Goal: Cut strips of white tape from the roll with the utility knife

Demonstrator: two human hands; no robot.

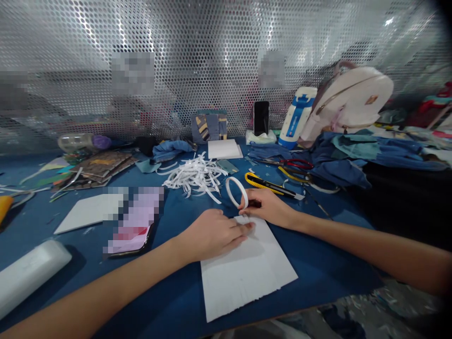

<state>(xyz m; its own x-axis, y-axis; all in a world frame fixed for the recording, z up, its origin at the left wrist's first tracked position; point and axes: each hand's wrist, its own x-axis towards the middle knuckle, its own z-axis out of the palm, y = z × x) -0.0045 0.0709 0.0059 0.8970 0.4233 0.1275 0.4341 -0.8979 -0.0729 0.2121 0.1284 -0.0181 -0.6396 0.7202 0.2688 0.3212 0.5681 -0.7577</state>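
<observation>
You have one roll of white tape [236,191] in play, standing on edge at the far edge of the white sheet [247,273] before you. Your right hand [270,207] is closed round the roll's lower rim. Your left hand [212,233] lies flat, palm down and fingers stretched, on the sheet's near-left corner, its fingertips just beside the roll. A second white sheet [88,211] lies well apart to your left, and a white pad [224,149] sits farther back. Count one yellow knife [268,185] just beyond your right hand, two pairs of scissors [295,168], one heap of white strips [192,176], and two phones: one upright [261,117], one flat [134,223] whose screen is blurred out. A white cylinder [30,273] is cut off at the left edge. Behind the perforated screen [212,47] everything is too dim to make out. The pale bag [353,101] and the white-and-blue bottle [295,117] are both closed, so their contents stay hidden.
</observation>
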